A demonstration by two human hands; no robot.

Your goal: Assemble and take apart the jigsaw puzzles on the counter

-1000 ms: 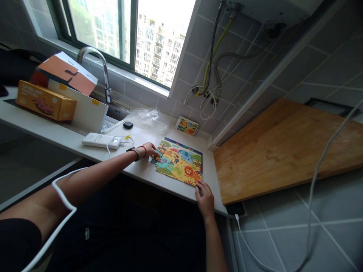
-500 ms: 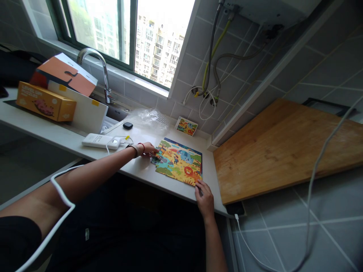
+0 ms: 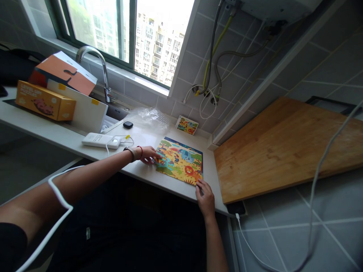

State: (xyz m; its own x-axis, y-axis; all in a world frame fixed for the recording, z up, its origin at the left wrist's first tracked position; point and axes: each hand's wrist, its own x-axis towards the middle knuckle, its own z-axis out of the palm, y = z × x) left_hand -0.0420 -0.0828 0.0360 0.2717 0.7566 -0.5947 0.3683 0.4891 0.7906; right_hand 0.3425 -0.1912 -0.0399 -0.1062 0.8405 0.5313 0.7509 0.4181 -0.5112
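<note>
Left hand (image 3: 147,153) slid a little down the left edge of the animal jigsaw puzzle (image 3: 180,161) since a second ago, fingers now flat and together, pressing a blue piece (image 3: 161,163) into the lower left corner. Right hand (image 3: 205,195) unmoved, fingertips steadying the near right corner. Puzzle flat on the white counter (image 3: 136,172), near the wooden board (image 3: 283,147), looking all but complete

One camera on the head looks forward and down, tilted, from some way off at the bench (image 3: 85,145) under the window (image 3: 124,30).
</note>
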